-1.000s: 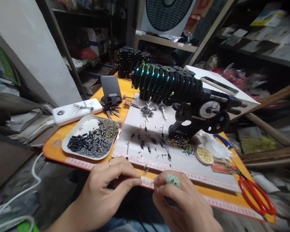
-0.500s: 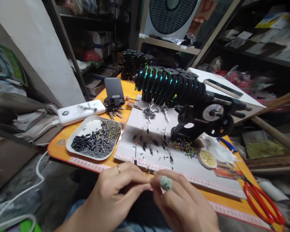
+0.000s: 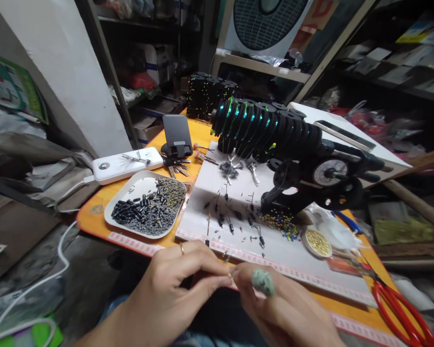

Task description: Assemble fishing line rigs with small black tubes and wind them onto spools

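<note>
Left hand [image 3: 183, 278] and right hand [image 3: 280, 299] drawn closer, fingers [image 3: 214, 265] pinched on tiny blurred piece [image 3: 231, 278]

The cardboard [image 3: 320, 18] bears a red "D"; markings on the dial [image 3: 325, 172] are illegible.

A tiny, blurred piece [image 3: 232, 278] sits between the hands [image 3: 179, 282] [image 3: 280, 299].

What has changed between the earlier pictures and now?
The left hand and right hand have drawn together, their fingers all but closing the earlier gap; anything pinched is too small to name. The view shifted, so the scene sits further right. White tray and red scissors stayed put.
</note>
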